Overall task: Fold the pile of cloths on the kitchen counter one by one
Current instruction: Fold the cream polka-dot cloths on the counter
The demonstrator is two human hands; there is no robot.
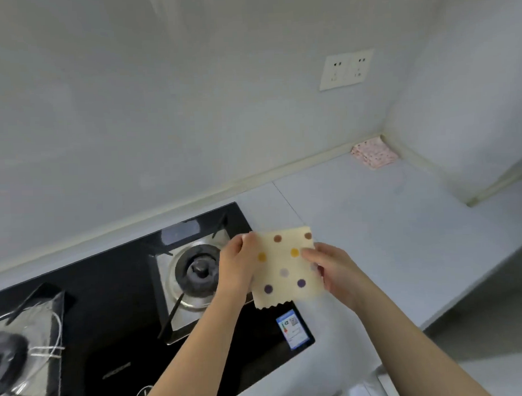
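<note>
A cream cloth with brown, yellow and purple dots (pixel 283 274) hangs in the air above the right end of the hob, its zigzag hem at the bottom. My left hand (pixel 237 268) grips its left edge with curled fingers. Along the right edge, my right hand (pixel 330 269) pinches the cloth, thumb on the front. A folded pink patterned cloth (pixel 373 153) lies in the far corner of the counter, against the wall.
A black glass gas hob (pixel 116 315) fills the left of the counter, with one burner (pixel 197 272) under my left hand and another wrapped in plastic (pixel 19 354) at the far left. Pale counter (pixel 388 237) stretches right. A double socket (pixel 346 69) is on the wall.
</note>
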